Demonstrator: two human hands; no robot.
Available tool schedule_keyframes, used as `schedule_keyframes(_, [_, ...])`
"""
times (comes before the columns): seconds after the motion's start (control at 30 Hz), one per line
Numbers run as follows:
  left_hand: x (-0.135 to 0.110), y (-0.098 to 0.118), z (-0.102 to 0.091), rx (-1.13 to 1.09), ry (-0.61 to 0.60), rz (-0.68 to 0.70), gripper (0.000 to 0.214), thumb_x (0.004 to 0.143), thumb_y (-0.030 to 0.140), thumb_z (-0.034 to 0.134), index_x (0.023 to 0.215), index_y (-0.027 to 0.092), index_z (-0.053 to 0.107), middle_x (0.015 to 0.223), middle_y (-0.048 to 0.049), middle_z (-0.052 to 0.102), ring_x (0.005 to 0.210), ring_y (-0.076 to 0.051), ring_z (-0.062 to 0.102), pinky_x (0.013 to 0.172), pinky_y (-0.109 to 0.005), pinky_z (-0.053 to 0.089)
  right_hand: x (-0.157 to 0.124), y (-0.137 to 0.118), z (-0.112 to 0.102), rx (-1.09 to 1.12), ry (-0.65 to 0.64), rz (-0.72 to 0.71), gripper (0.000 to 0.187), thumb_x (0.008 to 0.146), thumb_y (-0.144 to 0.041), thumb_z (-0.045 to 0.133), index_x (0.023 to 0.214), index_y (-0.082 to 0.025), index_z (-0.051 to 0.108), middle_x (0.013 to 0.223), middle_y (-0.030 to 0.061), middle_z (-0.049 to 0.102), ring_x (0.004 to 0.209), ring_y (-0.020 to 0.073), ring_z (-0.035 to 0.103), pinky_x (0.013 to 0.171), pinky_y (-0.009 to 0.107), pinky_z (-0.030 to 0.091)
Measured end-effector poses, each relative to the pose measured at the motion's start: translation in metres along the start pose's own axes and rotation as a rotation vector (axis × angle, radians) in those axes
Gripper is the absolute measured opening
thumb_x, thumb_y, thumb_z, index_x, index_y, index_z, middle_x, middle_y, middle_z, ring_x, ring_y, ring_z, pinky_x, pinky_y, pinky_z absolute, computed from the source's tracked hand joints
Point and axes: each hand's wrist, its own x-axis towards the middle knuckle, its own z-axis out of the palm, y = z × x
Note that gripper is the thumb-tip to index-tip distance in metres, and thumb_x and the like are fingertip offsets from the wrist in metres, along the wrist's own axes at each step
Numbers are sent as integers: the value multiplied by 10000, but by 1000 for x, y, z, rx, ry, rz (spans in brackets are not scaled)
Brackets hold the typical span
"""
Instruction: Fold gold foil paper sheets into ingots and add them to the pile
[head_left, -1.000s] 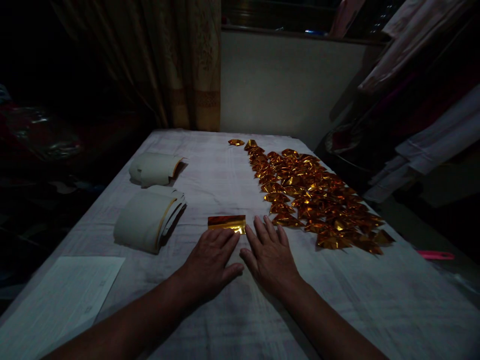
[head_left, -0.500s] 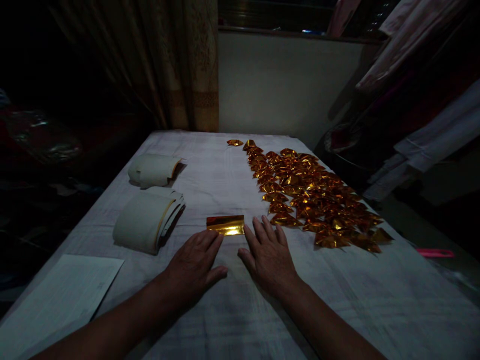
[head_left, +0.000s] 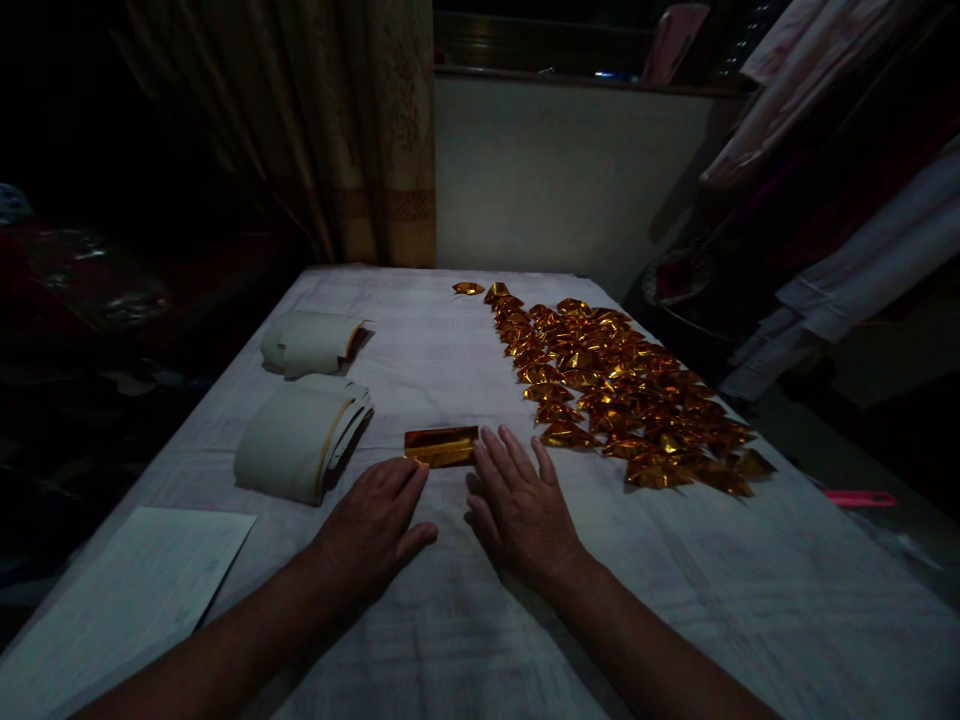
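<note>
Gold foil strip [head_left: 441, 446] lies flat on cloth [head_left: 450, 340], uncovered now L hand [head_left: 371, 525] has slid back; R hand [head_left: 517, 505] alongside, both palms down, fingers spread, holding nothing.

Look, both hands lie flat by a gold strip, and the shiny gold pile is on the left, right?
No: the head view shows the shiny gold pile on the right. The left hand and right hand do lie flat by the gold strip.

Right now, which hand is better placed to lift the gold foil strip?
Probably the right hand: its fingertips lie beside the gold foil strip, at its right end; the left hand stops just short of the near edge.
</note>
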Motion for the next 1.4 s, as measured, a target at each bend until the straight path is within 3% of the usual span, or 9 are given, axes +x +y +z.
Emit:
schedule_keyframes(0.07, [0, 0, 2, -8, 18, -6, 536, 988, 497, 476, 1372, 127, 529, 1317, -165, 607, 1237, -306, 549, 1038, -472, 480, 4, -10, -1, 80, -92, -85, 522, 1036, -360, 404, 1518, -160, 415, 1583, 111, 390, 1479, 275, 322, 1218, 548, 156])
schedule_keyframes(0.17, [0, 3, 5, 11, 36, -11, 548, 993, 516, 456, 1360, 120, 546, 1304, -170, 623, 1233, -304, 564, 1043, -467, 476, 11, -23, -2, 150, -252, -24, 539, 1040, -411, 393, 1513, -153, 423, 1581, 113, 388, 1469, 274, 347, 1220, 551, 184])
schedule_keyframes(0.3, [-4, 19, 10, 103, 74, -42, 553, 1017, 496, 407, 1369, 93, 545, 1346, -188, 623, 1281, -319, 552, 1109, -505, 405, 14, -27, -3, 168, -335, 56, 573, 1033, -440, 414, 1517, -133, 414, 1591, 133, 349, 1479, 296, 329, 1222, 572, 182])
schedule_keyframes(0.53, [-4, 41, 17, 106, 108, -8, 580, 1036, 463, 373, 1479, 95, 438, 1487, -159, 531, 1373, -280, 494, 1133, -455, 370, 11, -23, -2, 195, -346, 73, 551, 1044, -435, 400, 1533, -182, 383, 1611, 86, 321, 1492, 265, 306, 1227, 570, 184])
schedule_keyframes(0.77, [-3, 38, 15, 94, 94, -37, 665, 1019, 582, 341, 1480, 115, 448, 1486, -135, 539, 1394, -280, 468, 1163, -468, 313, 11, -24, 0, 186, -341, 78, 558, 1044, -442, 397, 1537, -181, 375, 1612, 83, 320, 1495, 265, 299, 1231, 571, 173])
schedule_keyframes(0.9, [-5, 34, 14, 138, 105, -54, 673, 1021, 584, 321, 1436, 82, 494, 1455, -159, 565, 1372, -283, 494, 1170, -467, 300, 8, -24, 1, 166, -325, 84, 575, 1036, -461, 410, 1524, -159, 399, 1604, 109, 329, 1491, 281, 307, 1224, 577, 191])
schedule_keyframes(1.1, [-5, 30, 10, 160, 26, -100, 657, 1036, 555, 257, 1411, 85, 520, 1445, -180, 568, 1353, -300, 515, 1165, -512, 297, 4, -21, -4, 150, -317, 110, 583, 1032, -465, 410, 1511, -131, 421, 1594, 121, 343, 1490, 289, 308, 1221, 578, 208])
schedule_keyframes(1.4, [3, 21, -5, 182, -27, -229, 563, 1008, 503, 404, 1305, 71, 609, 1272, -209, 663, 1223, -359, 584, 1144, -608, 287, 4, -22, -7, 139, -324, 149, 596, 1023, -472, 431, 1512, -133, 423, 1583, 142, 357, 1485, 298, 319, 1218, 583, 194])
